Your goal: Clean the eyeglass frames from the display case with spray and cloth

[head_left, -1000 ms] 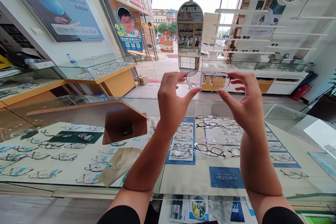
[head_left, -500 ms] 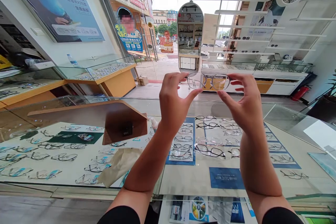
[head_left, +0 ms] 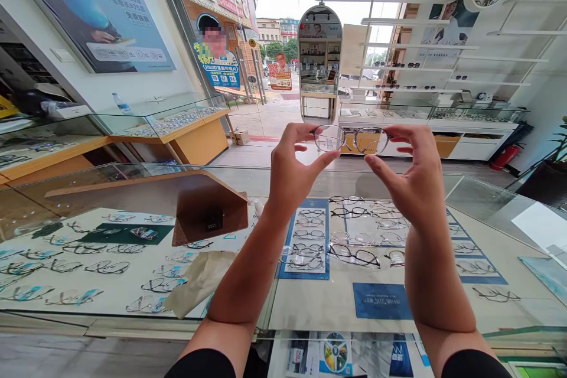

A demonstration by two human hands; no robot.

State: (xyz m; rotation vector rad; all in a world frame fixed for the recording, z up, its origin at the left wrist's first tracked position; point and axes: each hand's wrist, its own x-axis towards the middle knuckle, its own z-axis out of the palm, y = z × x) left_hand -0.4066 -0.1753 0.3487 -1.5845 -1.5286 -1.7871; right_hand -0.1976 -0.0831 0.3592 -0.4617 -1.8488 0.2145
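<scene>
I hold a pair of thin-rimmed glasses [head_left: 352,139] up in front of me, above a glass display counter [head_left: 398,301]. My left hand [head_left: 292,171] pinches the left lens rim between thumb and fingers. My right hand [head_left: 410,180] pinches the right lens rim the same way. The lenses are clear and face me, with the shop doorway seen through them. Both forearms rise from the bottom of the view.
Under the counter glass lie several rows of glasses on blue mats [head_left: 310,236]. A beige cloth [head_left: 199,280] lies on the counter at the left, beside a brown angled stand [head_left: 208,207]. A mirror stand [head_left: 319,62] and wall shelves [head_left: 443,47] are farther back.
The glasses and both hands have dropped slightly lower in view. The grip on the frame is unchanged.
</scene>
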